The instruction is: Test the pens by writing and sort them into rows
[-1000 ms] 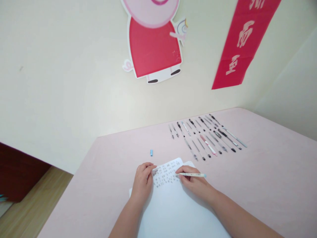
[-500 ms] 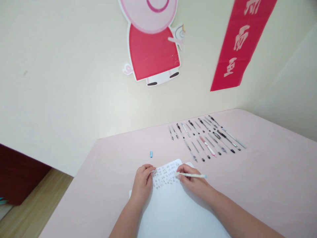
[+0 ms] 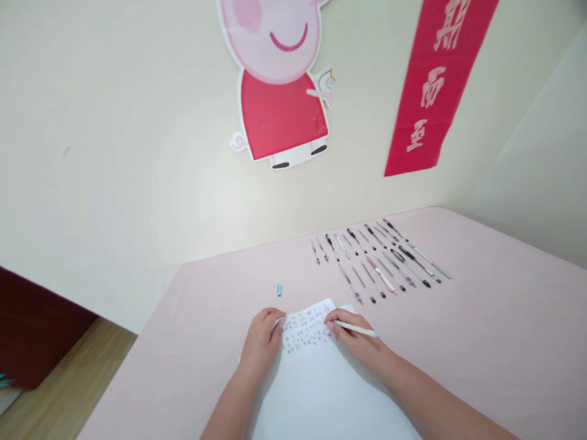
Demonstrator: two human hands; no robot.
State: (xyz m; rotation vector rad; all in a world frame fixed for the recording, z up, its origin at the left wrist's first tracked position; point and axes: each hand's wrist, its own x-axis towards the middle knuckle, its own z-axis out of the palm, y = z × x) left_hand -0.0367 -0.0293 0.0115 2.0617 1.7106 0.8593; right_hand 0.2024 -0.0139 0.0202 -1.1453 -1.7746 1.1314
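Note:
A sheet of white paper lies in front of me, its upper part covered with rows of small dark handwriting. My left hand is at its upper left edge, where a bit of the sheet shows between thumb and fingers. Across the page, my right hand rests on the right edge with its fingers closed around a white pen with a light blue end. The pen's tip is by the right side of the writing, partly hidden by the fingers. Beyond the paper lies a small blue pen cap.
Two rows of pens and refills, among them a pink and white pen, are laid out toward the back right of the pink table. Behind it, the wall bears a cartoon pig cutout and a red banner.
My view has tilted up slightly, so the wall and table sit lower. The pen in my right hand now slants more, its blue end lower. My left hand stays at the paper's edge.

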